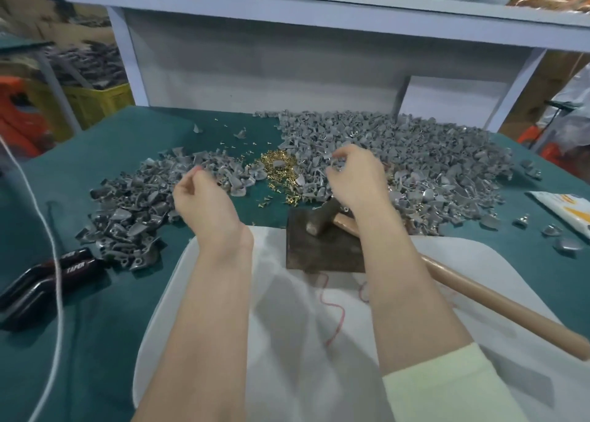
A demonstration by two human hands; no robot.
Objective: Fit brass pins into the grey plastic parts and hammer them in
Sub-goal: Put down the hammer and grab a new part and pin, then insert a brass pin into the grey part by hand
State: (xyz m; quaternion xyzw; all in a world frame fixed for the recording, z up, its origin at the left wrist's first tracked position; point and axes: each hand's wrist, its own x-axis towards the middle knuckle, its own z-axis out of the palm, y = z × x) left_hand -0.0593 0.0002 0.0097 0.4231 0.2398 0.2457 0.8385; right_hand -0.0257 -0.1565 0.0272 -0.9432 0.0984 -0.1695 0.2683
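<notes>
A green-covered table (95, 153) stands under a pale grey shelf (319, 16) with a plain back panel (255, 67). At the left (beyond the table's edge) sits a yellow crate (99, 102).

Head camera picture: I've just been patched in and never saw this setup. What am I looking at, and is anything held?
No machine here: a person works with bare hands, and the single camera sits on their head, looking forward and down. The left hand hovers with fingertips pinched together; whether a pin is between them is too small to tell. The right hand dips curled fingers into the large pile of grey plastic parts; a grip is not clear. Between the hands lies a heap of brass pins, with a smaller grey pile on the left. Nearer the person, a hammer lies unheld, its head on a dark block, on the green-covered table.
</notes>
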